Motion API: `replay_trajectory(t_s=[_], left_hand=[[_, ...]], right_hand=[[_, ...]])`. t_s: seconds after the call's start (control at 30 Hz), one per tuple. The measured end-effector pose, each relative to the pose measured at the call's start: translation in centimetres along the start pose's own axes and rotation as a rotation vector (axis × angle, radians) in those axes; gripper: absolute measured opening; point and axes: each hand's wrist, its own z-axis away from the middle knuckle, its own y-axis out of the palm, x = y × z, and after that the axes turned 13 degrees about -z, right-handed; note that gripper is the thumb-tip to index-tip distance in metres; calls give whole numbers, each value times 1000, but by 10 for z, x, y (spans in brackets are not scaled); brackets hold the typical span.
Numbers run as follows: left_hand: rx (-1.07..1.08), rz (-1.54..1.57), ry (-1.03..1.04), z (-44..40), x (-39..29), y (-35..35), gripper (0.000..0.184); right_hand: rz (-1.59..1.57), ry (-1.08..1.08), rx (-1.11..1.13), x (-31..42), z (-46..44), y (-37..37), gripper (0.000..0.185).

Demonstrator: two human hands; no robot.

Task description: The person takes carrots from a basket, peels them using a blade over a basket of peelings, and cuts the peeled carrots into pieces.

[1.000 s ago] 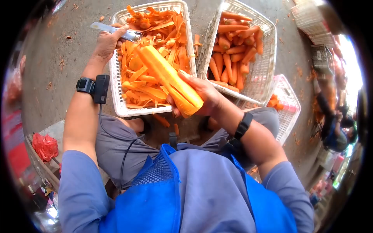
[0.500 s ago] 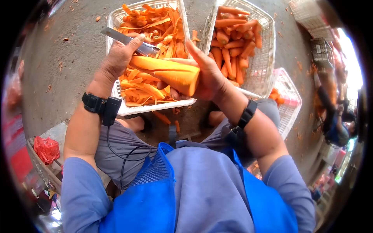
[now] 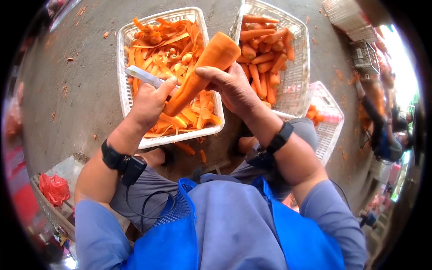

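Observation:
My right hand (image 3: pixel 234 87) grips a large carrot (image 3: pixel 216 54) around its middle, with the thumb laid along its upper side. The carrot slants, its thick end up and away from me. In my left hand (image 3: pixel 150 101) is a metal peeler (image 3: pixel 141 75), its flat pale handle jutting out past the thumb. The peeler's working end is mostly hidden behind the fingers and the carrot, so contact with the carrot cannot be made out. Below both hands stands a white crate (image 3: pixel 122 63) filled with carrot peelings (image 3: pixel 166 45).
To the right, a second white crate (image 3: pixel 294 90) holds several whole carrots (image 3: pixel 265 51). A third crate (image 3: pixel 330 119) with some orange pieces sits beside my knee. A red plastic bag (image 3: pixel 54 188) lies at left. Farther right are stacked crates (image 3: pixel 351 18) and a person (image 3: pixel 388 144).
The carrot has turned from lying nearly level to slanting, thick end up. My right hand has shifted from its end to its middle. My left hand with the peeler has moved down.

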Motion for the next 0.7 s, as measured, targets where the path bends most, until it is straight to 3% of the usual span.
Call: replay_trajectory(t_s=[0.03,0.13,0.23,0.33,0.4,0.47,0.57,0.6,0.67,0.7], left_hand=[[88,-52,-32,6,-16,-7,21],[-61,-194,-5,6,-34,-21,22],[-161,-82,168,-4,-35,-40,21],[-184,50,242,-5,-43,-46,17],[-174,41,266,-3,-47,-43,18],[-148,-34,320,-1,-53,-34,17],[-1,-14,292,3,-60,-21,15],[86,-202,418,-2,-59,-19,16],[162,-356,344,-8,-62,-27,20],[88,-373,329,-21,-48,-41,20]], right_hand=[[-73,11,26,3,-1,0,44],[-304,90,111,8,2,2,47],[-478,200,150,2,11,2,50],[-390,343,260,1,14,-3,53],[-354,427,198,5,21,8,54],[-251,434,190,3,22,13,39],[-166,411,189,2,25,24,39],[-92,397,209,0,27,24,40],[55,378,257,-7,30,20,43],[14,442,251,-13,31,15,46]])
